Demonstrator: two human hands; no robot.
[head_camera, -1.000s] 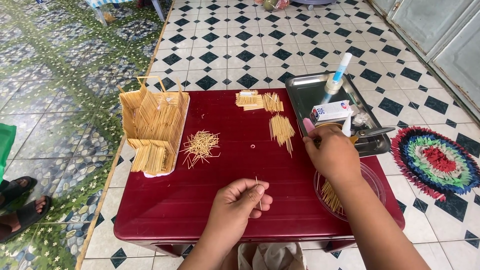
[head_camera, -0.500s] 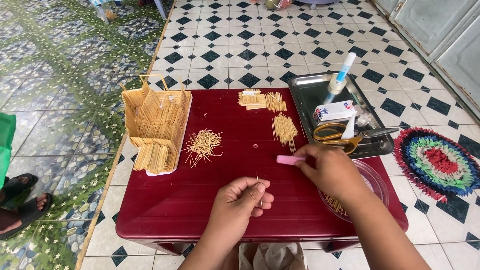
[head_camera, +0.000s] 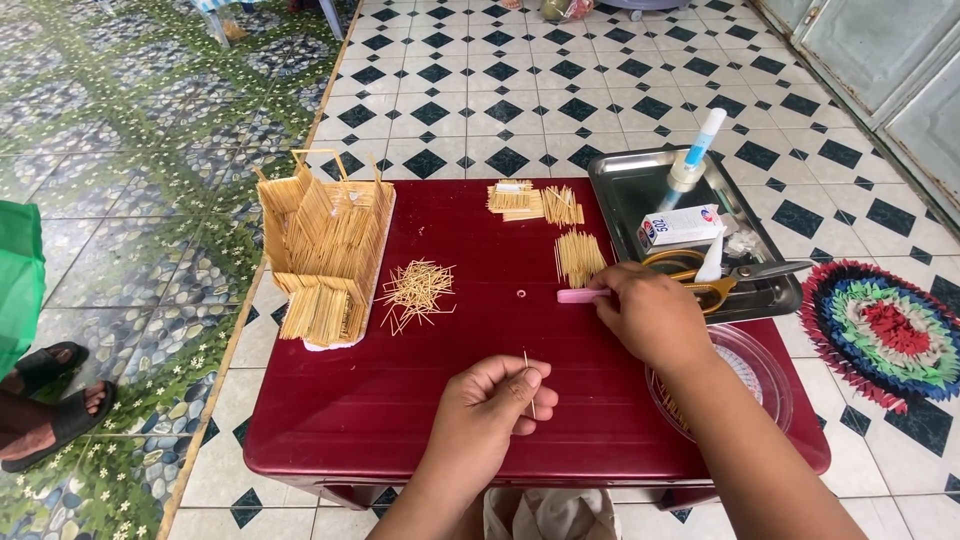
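Centrally, the left hand (head_camera: 487, 402) pinches a single toothpick (head_camera: 529, 382) upright between thumb and forefinger, low over the red table (head_camera: 330, 420), so that its length stands free for working; the right hand (head_camera: 650, 312) closes its fingertips on the end of a pink tool (head_camera: 578, 295) lying flat on the table, just beside a sorted bundle of toothpicks (head_camera: 578, 255). Loose toothpicks (head_camera: 417, 292) lie heaped near the toothpick model house (head_camera: 325, 255), which stands on a white base at the table's left edge, within reach of both hands. Supplies are gathered on the metal tray (head_camera: 625, 190) at the right: glue tube (head_camera: 695, 150), small box (head_camera: 680, 225), scissors (head_camera: 725, 275). A clear dish (head_camera: 765, 375) sits under the right forearm
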